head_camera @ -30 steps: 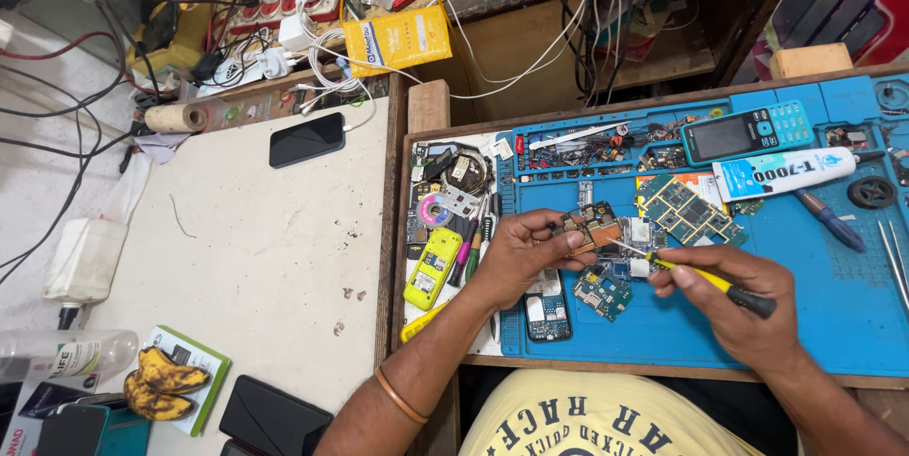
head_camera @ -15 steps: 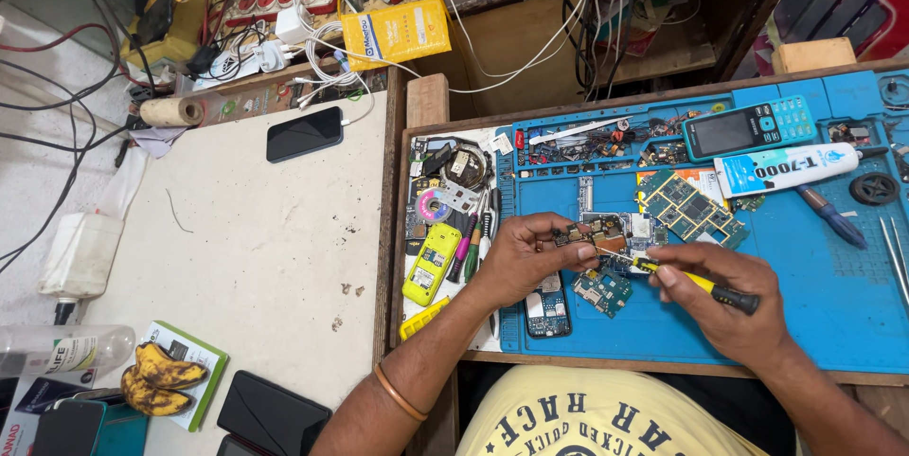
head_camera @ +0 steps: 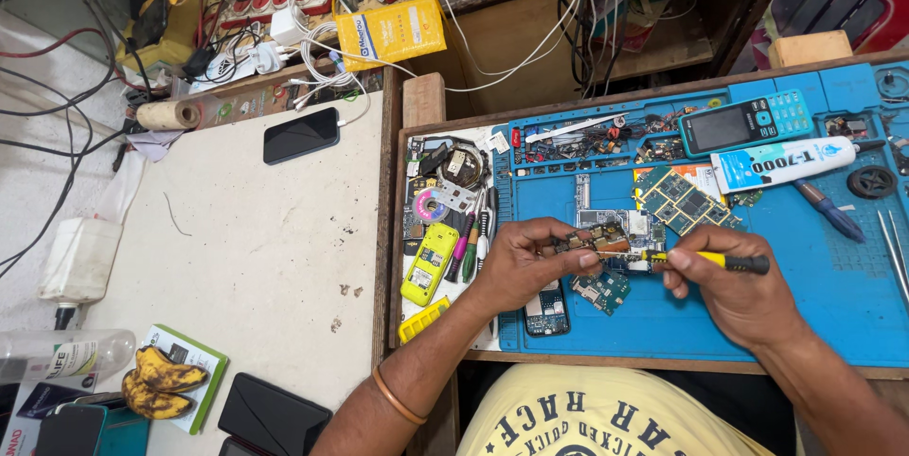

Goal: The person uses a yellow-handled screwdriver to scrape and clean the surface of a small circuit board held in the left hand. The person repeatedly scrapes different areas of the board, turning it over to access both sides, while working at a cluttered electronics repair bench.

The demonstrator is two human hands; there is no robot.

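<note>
Looked like the unscrewing stage on a small phone board: the left hand (head_camera: 519,262) was pinching the little circuit board (head_camera: 595,241) by its near edge, just above the blue repair mat (head_camera: 805,295), while the right hand (head_camera: 734,287) was closed around a yellow-handled screwdriver (head_camera: 705,258), tip touching the board. My guess is the next move needed the tip kept square in the screw head with steady pressure, since that board was barely supported. As for containers, the mat's top edge had shallow moulded trays (head_camera: 606,143) holding what looked like screws and tiny metal bits, too small to sort out. Left of the mat sat a white tray area (head_camera: 453,229) with a yellow phone shell (head_camera: 429,263), a tape roll and a few pens.
</note>
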